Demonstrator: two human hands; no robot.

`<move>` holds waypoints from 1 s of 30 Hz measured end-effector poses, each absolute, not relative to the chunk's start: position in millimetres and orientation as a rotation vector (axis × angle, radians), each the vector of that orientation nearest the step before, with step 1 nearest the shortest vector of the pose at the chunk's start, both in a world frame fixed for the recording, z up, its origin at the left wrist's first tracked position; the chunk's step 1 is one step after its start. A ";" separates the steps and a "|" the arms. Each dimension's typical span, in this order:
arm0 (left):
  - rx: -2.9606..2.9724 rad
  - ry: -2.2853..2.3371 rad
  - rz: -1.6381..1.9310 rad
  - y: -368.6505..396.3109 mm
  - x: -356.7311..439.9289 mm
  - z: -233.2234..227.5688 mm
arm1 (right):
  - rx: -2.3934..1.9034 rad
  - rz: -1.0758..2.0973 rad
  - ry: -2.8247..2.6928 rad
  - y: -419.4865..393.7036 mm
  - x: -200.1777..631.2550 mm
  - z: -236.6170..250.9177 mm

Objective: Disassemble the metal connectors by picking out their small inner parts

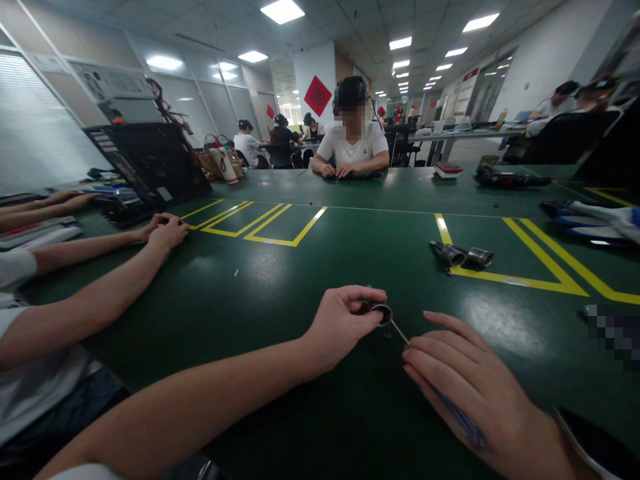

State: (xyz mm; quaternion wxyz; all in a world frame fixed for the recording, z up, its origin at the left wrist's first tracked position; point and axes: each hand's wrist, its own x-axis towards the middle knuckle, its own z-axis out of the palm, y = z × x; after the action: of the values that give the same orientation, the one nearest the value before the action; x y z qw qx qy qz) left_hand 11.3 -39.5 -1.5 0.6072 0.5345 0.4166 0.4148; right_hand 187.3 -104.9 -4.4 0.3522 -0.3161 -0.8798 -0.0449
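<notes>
Near the middle of the green table (280, 280), just ahead of you, your left hand (340, 323) pinched a small dark metal ring-shaped part (383, 312) between thumb and fingertips, holding it just above or on the tabletop; which of the two, you could not have told from this view. Your right hand (470, 387) lay just to the right and nearer to you, closed around a thin tool with a blue handle (463, 421). Its slim metal shaft (400, 331) ran up and to the left, from your right fingers toward the ring, and its tip met or nearly met the part's lower right edge. So the part lay up-left of your right-hand grip, along the line of the tool's long axis, with your left hand on its far side steadying it. A tiny dark speck, perhaps a screw (387, 335), sat on the table just below the ring. Farther off to the right, two short metal cylinders (463, 255) rested by a yellow line (520, 281). A co-worker's hands (167, 230) rested on the table at the left, well apart from yours.
</notes>
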 end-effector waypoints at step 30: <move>1.224 1.108 0.910 -32.4 5.6 3.8 | -1.285 1.004 -1.329 -86.9 193.6 -11.9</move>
State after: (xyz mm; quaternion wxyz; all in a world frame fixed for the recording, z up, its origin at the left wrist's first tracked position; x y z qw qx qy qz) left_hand 5.6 -32.4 3.8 0.5875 0.5253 0.4757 0.3906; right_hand 193.6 -86.9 -11.9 0.4960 -0.5305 -0.5485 0.4144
